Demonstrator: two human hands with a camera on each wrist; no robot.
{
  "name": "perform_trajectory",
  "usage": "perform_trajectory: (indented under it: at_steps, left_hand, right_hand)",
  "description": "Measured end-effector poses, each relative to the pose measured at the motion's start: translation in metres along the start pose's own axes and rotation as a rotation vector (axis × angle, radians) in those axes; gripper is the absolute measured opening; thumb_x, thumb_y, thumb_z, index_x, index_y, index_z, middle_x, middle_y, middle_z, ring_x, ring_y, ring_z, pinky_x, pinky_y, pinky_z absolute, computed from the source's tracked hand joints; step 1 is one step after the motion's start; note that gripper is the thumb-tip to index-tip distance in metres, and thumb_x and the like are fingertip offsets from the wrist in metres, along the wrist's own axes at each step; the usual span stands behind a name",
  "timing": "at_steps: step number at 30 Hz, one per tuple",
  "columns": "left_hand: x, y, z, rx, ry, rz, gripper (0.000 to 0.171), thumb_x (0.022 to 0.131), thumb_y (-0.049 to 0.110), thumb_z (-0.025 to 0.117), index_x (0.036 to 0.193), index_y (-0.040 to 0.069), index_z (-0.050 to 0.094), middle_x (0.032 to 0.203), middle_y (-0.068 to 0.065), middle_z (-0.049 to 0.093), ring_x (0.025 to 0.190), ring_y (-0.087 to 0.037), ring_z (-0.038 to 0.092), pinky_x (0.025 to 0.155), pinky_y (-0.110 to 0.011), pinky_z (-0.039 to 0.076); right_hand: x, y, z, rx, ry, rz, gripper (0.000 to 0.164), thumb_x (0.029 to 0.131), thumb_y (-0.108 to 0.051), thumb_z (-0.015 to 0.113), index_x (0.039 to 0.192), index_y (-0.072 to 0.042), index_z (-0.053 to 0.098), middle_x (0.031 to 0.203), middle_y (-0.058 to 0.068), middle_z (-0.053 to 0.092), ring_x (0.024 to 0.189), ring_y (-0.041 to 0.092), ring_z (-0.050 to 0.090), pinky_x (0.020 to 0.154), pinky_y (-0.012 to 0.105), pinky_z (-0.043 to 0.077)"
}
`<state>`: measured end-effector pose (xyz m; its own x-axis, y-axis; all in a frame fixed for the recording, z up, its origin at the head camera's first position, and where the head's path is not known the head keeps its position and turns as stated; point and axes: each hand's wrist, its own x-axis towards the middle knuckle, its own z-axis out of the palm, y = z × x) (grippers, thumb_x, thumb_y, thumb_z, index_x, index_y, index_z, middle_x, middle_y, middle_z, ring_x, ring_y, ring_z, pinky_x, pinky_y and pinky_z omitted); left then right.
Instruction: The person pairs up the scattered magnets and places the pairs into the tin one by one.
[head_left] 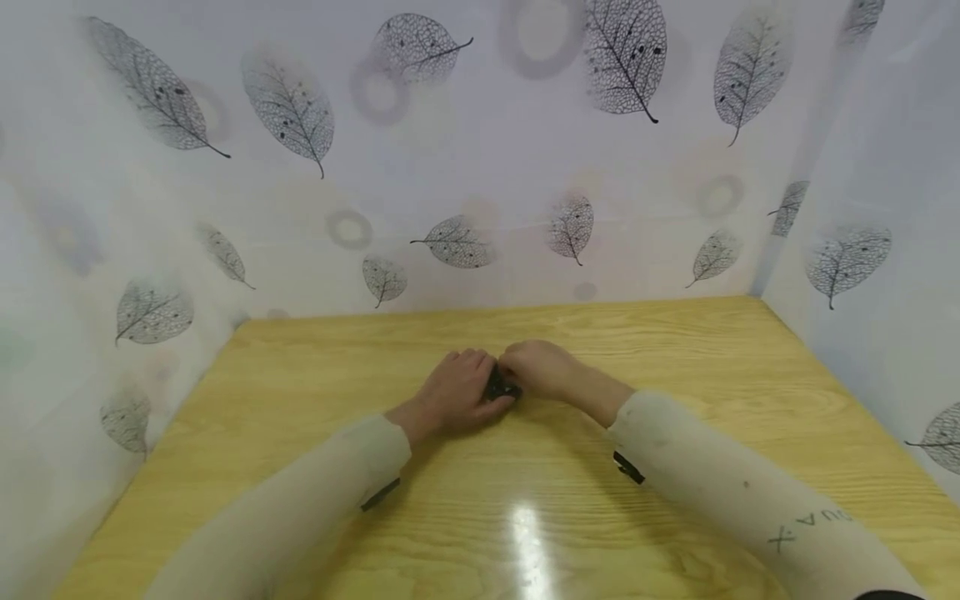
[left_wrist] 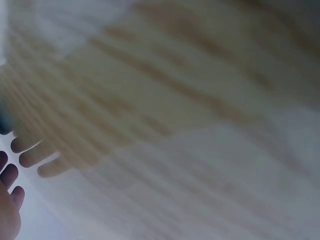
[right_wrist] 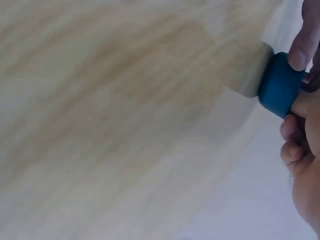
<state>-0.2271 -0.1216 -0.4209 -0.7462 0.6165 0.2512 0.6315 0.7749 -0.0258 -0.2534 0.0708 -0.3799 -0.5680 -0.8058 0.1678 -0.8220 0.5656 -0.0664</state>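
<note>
A small dark object (head_left: 498, 385) lies between the two hands on the wooden tabletop; in the right wrist view it is a blue block-like thing (right_wrist: 280, 85) with rounded edges, its kind unclear. My left hand (head_left: 459, 390) holds it from the left, thumb along the near side and fingers over the far side. From the right, my right hand (head_left: 543, 369) grips it with curled fingers, which hide much of it. In the left wrist view only some fingers of the left hand (left_wrist: 10, 200) show at the lower left edge, near a bluish edge (left_wrist: 4, 120) of the object.
The glossy wood-grain table (head_left: 465, 517) reflects the hands and a bright light strip. Pale curtains with a leaf print (head_left: 457, 167) stand round the back and both sides. Both forearms wear light sleeves (head_left: 705, 458).
</note>
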Motion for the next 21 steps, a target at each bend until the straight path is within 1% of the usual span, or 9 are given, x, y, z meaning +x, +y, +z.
perform_trajectory:
  at_steps: [4, 7, 9, 11, 14, 18, 21]
  left_hand:
    - [0.001, 0.001, -0.002, -0.003, 0.016, 0.009, 0.054, 0.094, 0.062, 0.050, 0.107, 0.010, 0.058, 0.101, -0.002, 0.063, 0.093, -0.017, 0.057, 0.084, -0.036, 0.044]
    - [0.000, 0.002, -0.005, -0.016, 0.027, 0.011, 0.053, 0.093, 0.060, 0.053, 0.106, 0.009, 0.058, 0.102, -0.004, 0.063, 0.093, -0.019, 0.057, 0.084, -0.037, 0.044]
    - [0.000, 0.002, -0.005, -0.026, 0.024, 0.006, 0.053, 0.093, 0.060, 0.053, 0.107, 0.008, 0.059, 0.103, -0.004, 0.063, 0.094, -0.019, 0.057, 0.085, -0.037, 0.044]
    - [0.000, 0.002, -0.005, -0.036, 0.006, -0.003, 0.053, 0.094, 0.060, 0.053, 0.109, 0.009, 0.058, 0.103, -0.004, 0.063, 0.095, -0.019, 0.057, 0.085, -0.037, 0.044]
    - [0.000, 0.002, -0.004, -0.044, -0.014, -0.007, 0.053, 0.094, 0.060, 0.051, 0.111, 0.010, 0.058, 0.104, -0.003, 0.063, 0.096, -0.019, 0.057, 0.085, -0.037, 0.044]
    - [0.000, 0.002, -0.003, -0.032, 0.002, -0.002, 0.053, 0.094, 0.059, 0.051, 0.112, 0.010, 0.058, 0.103, -0.003, 0.063, 0.095, -0.019, 0.057, 0.084, -0.037, 0.044]
    - [0.000, 0.003, -0.002, -0.037, -0.006, -0.005, 0.053, 0.094, 0.060, 0.051, 0.113, 0.010, 0.058, 0.105, -0.003, 0.063, 0.096, -0.018, 0.057, 0.085, -0.037, 0.044]
  right_hand:
    - [0.004, -0.003, -0.009, -0.025, -0.069, -0.003, 0.011, 0.089, -0.009, 0.069, 0.079, -0.012, 0.067, 0.074, -0.002, 0.062, 0.068, 0.014, 0.058, 0.068, 0.031, 0.053]
    - [0.006, -0.005, -0.012, -0.064, -0.085, -0.017, 0.009, 0.085, -0.008, 0.072, 0.078, -0.011, 0.066, 0.075, 0.000, 0.063, 0.069, 0.016, 0.061, 0.069, 0.033, 0.054]
    - [0.005, -0.005, -0.011, -0.103, -0.083, -0.034, 0.009, 0.082, -0.007, 0.074, 0.078, -0.011, 0.067, 0.075, 0.001, 0.064, 0.069, 0.016, 0.061, 0.067, 0.032, 0.054]
    - [0.004, -0.005, -0.009, -0.146, -0.078, -0.057, 0.010, 0.079, -0.005, 0.075, 0.077, -0.012, 0.068, 0.074, 0.000, 0.064, 0.067, 0.016, 0.061, 0.064, 0.031, 0.053]
    - [0.002, -0.005, -0.006, -0.189, -0.071, -0.063, 0.010, 0.078, -0.004, 0.075, 0.077, -0.013, 0.070, 0.073, 0.000, 0.064, 0.066, 0.015, 0.060, 0.062, 0.031, 0.053]
    - [0.002, -0.005, -0.003, -0.206, -0.056, -0.047, 0.011, 0.077, -0.004, 0.076, 0.077, -0.013, 0.071, 0.074, -0.001, 0.064, 0.067, 0.014, 0.061, 0.063, 0.031, 0.054]
    - [-0.001, -0.003, 0.000, -0.203, -0.010, -0.081, 0.010, 0.077, -0.004, 0.075, 0.078, -0.013, 0.070, 0.074, -0.001, 0.063, 0.066, 0.014, 0.060, 0.062, 0.030, 0.053]
